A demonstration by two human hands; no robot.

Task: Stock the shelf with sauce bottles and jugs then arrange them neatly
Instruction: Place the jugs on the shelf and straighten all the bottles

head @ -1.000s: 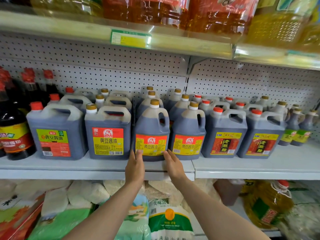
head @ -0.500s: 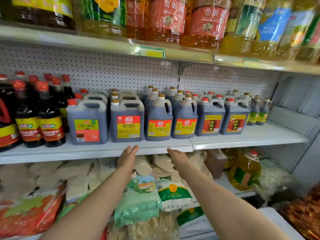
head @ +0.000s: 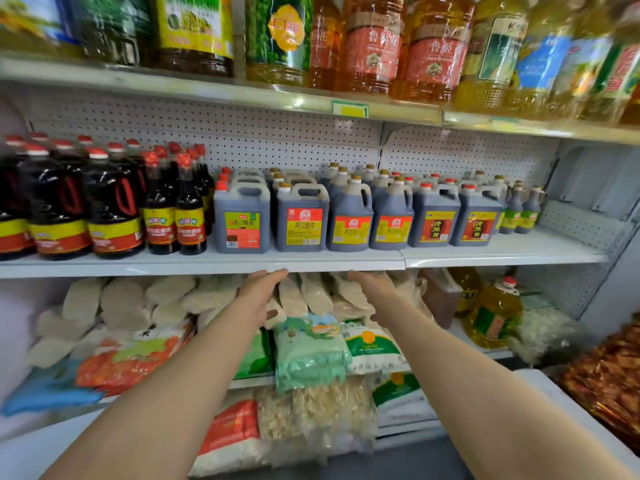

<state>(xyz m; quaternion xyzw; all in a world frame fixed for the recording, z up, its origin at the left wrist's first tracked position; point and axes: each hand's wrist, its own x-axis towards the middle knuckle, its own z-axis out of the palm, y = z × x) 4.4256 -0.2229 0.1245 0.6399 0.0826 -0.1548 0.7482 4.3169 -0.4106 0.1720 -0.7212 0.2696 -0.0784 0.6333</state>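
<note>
Rows of dark soy sauce jugs point(head: 349, 220) with red and yellow labels stand along the middle shelf point(head: 311, 261), fronts in line. Dark sauce bottles point(head: 175, 209) with red caps stand to their left, and larger handled bottles point(head: 110, 209) fill the far left. Two small green-labelled bottles point(head: 519, 216) close the row on the right. My left hand point(head: 261, 289) and my right hand point(head: 375, 289) hover just below the shelf's front edge, fingers stretched out, holding nothing and touching no jug.
Big cooking oil bottles point(head: 374, 43) line the top shelf. Below the middle shelf lie bags of noodles and rice point(head: 311, 348) and an oil jug point(head: 495, 313). The shelf's right end point(head: 554, 244) is bare. A white side panel point(head: 609, 271) bounds the right.
Both hands have drawn back from the front jug to below the shelf edge. The view has pulled away from the shelf, showing more of it on the left and right.
</note>
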